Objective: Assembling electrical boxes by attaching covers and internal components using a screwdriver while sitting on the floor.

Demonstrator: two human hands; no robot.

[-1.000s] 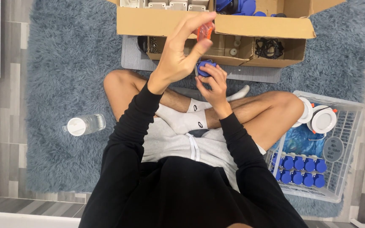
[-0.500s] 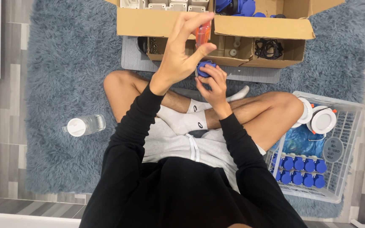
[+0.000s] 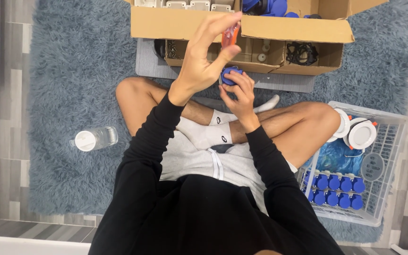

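I sit cross-legged on a blue-grey shag rug. My left hand [image 3: 204, 59] is raised, its fingertips pinching the orange handle of a small tool [image 3: 230, 35] that points down. My right hand [image 3: 239, 92] sits lower, just above my shins, and grips a small round blue part [image 3: 228, 74]. The tool's tip is right above that blue part; the tip itself is hidden behind my left hand's fingers. Both sleeves are black.
An open cardboard box [image 3: 204, 24] with compartments of small parts stands in front of my legs on a grey mat. A white wire basket [image 3: 387, 189] at my right holds several blue parts, white round fittings and a blue bag. A clear bottle [image 3: 94, 139] lies at my left.
My left hand has twisted slightly around the orange tool and its fingers have shifted; my right hand stays put with the blue part.
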